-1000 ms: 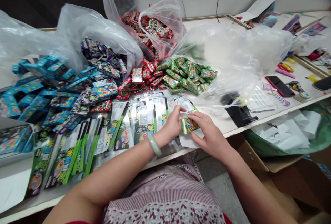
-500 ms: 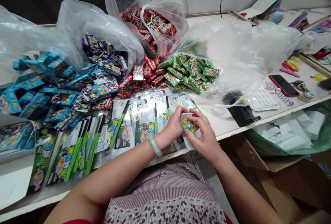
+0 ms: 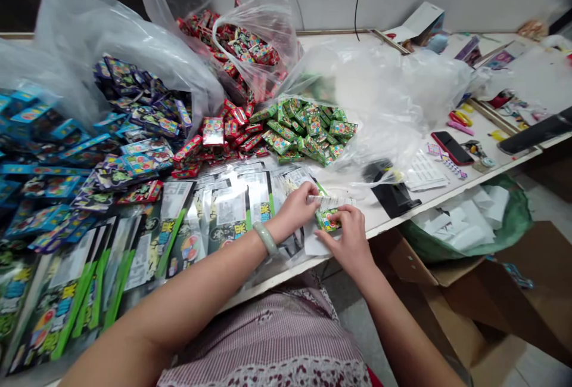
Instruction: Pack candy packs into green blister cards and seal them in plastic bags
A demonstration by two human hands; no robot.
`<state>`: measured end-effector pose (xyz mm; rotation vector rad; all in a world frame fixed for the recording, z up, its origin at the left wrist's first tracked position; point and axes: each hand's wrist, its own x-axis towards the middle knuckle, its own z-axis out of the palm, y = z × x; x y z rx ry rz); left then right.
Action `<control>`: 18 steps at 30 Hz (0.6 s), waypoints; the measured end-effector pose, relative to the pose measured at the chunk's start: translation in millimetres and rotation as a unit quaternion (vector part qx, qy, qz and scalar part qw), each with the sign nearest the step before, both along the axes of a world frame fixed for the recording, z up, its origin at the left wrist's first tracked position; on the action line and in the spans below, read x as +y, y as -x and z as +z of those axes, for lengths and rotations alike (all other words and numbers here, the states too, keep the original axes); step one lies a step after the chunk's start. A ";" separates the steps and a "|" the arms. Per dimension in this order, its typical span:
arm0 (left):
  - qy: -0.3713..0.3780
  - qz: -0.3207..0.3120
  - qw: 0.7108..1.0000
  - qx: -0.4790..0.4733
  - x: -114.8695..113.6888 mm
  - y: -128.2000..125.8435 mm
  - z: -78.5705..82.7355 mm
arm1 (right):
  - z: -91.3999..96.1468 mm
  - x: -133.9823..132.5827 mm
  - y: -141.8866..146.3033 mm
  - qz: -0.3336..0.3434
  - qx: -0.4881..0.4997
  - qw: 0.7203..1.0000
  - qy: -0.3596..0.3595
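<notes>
My left hand (image 3: 294, 211) and my right hand (image 3: 349, 238) meet at the table's front edge. The right hand pinches a small green packet (image 3: 328, 220). The left hand's fingers are closed on the top of a clear flat pouch (image 3: 328, 201) that lies over the packet. A jade bangle (image 3: 265, 238) sits on my left wrist. Just behind the hands lies a pile of small green packets (image 3: 308, 130) spilling from a clear bag.
Piles of red packets (image 3: 223, 130), purple packets (image 3: 143, 107) and blue packets (image 3: 40, 154) lie at the left in clear bags. Rows of printed flat pouches (image 3: 147, 244) cover the table front. A black tape dispenser (image 3: 391, 193), a red phone (image 3: 451, 147) and an open cardboard box (image 3: 469, 279) are at the right.
The view has swung left and down. My hands stay together on the green packet and pouch, now slightly lower near the table edge, with the pouch top held flatter.
</notes>
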<state>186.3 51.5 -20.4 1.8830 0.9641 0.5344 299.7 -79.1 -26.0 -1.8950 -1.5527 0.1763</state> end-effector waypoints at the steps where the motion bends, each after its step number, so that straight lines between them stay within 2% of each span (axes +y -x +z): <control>1: -0.008 -0.008 1.000 0.014 -0.5 -1.0 0.9 | -3.3 1.3 0.0 -0.006 -0.002 1.000 0.003; 7: -0.074 -0.048 0.992 0.090 1.1 4.1 1.1 | -7.2 1.3 -2.2 0.007 -0.020 0.999 0.043; 13: -0.133 -0.068 0.986 0.070 5.2 14.1 5.7 | 3.9 -7.4 -8.2 0.035 -0.029 0.998 0.048; 16: -0.139 -0.052 0.988 0.053 8.6 34.2 15.5 | 10.2 -7.6 -13.1 0.064 -0.004 0.997 0.044; 18: -0.123 -0.012 0.992 0.033 12.8 60.9 23.0 | 17.8 -5.3 -14.1 0.088 0.030 0.995 0.040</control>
